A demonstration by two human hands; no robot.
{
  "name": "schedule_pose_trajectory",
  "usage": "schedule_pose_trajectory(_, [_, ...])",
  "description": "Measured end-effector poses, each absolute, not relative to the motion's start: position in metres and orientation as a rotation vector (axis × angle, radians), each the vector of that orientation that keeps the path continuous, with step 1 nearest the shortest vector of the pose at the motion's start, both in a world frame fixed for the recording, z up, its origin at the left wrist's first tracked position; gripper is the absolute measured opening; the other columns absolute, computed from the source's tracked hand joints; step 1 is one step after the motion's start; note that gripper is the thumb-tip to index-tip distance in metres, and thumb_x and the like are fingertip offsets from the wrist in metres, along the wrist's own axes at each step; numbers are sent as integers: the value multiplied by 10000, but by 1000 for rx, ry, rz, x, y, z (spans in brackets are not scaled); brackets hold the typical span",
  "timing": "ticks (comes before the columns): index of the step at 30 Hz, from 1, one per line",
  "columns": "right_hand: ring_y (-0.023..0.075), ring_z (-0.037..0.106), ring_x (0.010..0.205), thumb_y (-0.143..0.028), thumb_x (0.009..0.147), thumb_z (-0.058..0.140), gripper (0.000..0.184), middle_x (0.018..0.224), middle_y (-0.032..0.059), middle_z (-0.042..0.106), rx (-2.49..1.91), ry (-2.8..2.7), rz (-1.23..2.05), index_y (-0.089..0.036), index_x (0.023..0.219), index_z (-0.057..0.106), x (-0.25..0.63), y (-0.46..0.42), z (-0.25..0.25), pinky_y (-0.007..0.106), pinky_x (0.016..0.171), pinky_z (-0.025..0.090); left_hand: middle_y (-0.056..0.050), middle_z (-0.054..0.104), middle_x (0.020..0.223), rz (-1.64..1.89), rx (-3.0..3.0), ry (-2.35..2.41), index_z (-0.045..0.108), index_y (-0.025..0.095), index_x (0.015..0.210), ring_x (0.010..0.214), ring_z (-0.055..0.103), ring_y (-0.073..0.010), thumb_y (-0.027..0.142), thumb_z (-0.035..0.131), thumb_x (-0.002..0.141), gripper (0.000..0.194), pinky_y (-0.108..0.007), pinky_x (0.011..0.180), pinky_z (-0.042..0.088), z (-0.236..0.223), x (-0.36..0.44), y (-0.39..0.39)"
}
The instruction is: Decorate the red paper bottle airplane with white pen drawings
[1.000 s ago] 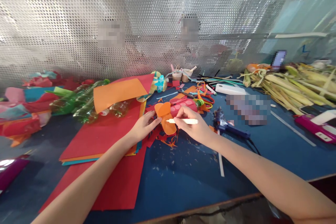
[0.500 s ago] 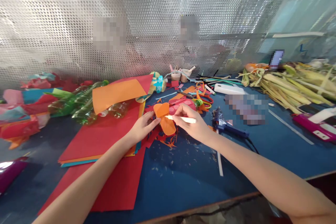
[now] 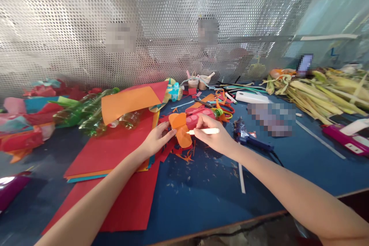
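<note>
An orange paper cutout (image 3: 182, 137) with several rounded petals is pinched at its left edge between the thumb and fingers of my left hand (image 3: 157, 138). My right hand (image 3: 211, 134) grips a white pen (image 3: 211, 131) that looks like a marker. Its tip points left and meets the right side of the cutout; whether it presses on the paper I cannot tell. Just behind the cutout lies a bottle wrapped in pink-red paper (image 3: 201, 116), partly covered by my right fingers. Orange and red paper scraps (image 3: 187, 157) are scattered beneath the cutout.
Stacked colored paper sheets (image 3: 115, 153) and green plastic bottles (image 3: 92, 121) lie to the left. A blue glue gun (image 3: 253, 141) with a cord, scissors (image 3: 227, 114) and a white box-like object (image 3: 251, 97) are on the right. A perforated metal screen (image 3: 173, 15) stands behind the table.
My right hand has shifted slightly right and down, taking the pen tip from the cutout's middle toward its right edge. My left hand stays in place.
</note>
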State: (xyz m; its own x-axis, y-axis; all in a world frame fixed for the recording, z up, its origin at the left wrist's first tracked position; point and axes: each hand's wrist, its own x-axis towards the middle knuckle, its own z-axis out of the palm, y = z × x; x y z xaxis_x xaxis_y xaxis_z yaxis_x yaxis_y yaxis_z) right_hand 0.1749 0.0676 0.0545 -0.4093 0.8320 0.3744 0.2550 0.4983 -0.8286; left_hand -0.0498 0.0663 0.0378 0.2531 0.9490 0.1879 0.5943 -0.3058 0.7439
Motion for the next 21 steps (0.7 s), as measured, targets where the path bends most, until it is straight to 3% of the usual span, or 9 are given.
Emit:
schedule_pose_trajectory(9, [94, 382, 499, -281, 798, 558, 217, 570, -71, 440, -900, -1949, 877, -229, 684, 381, 175, 68, 54, 241, 499, 283, -117, 683, 1138, 872, 1970, 1405, 608, 152, 1116, 981, 637, -282, 607, 449, 825, 563, -380, 861, 500, 37, -50, 67])
schedule_pose_trajectory(21, [83, 384, 505, -297, 856, 558, 224, 598, -73, 439, -815, -1962, 890, -227, 720, 393, 171, 64, 54, 235, 491, 276, -119, 680, 1026, 842, 1997, 1427, 607, 142, 1031, 954, 636, -281, 597, 432, 824, 530, -391, 864, 497, 38, -49, 68])
